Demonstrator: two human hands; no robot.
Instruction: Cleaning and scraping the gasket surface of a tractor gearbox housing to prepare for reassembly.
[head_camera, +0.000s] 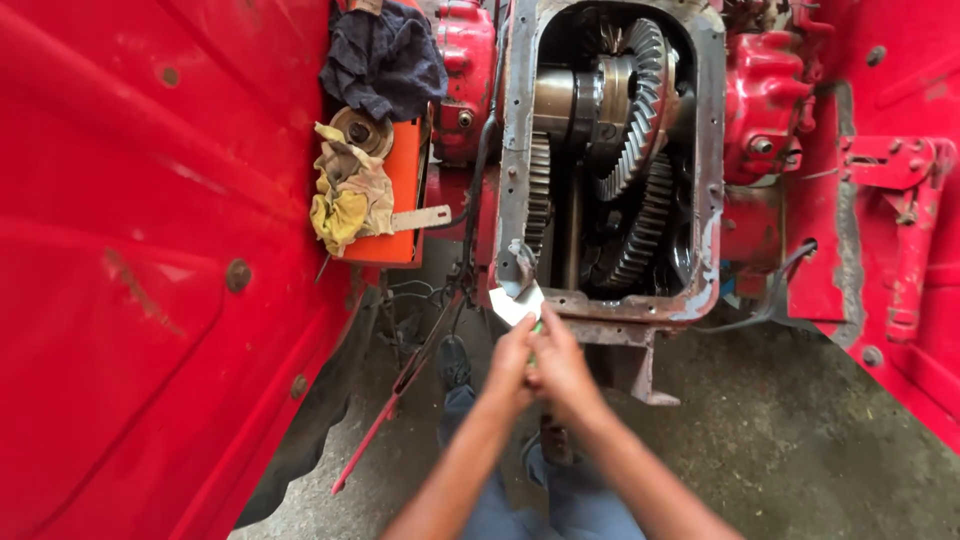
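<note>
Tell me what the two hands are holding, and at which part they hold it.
Both hands, left hand and right hand, close together on a small white tube, gripping its lower end; its upper end touches the housing rim.

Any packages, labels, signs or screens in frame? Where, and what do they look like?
No labels, signs or screens in view.
Possible package: small white tube or packet, held by both hands, left hand and right hand, at the lower left corner of the open gear housing; its kind is unclear.
</note>
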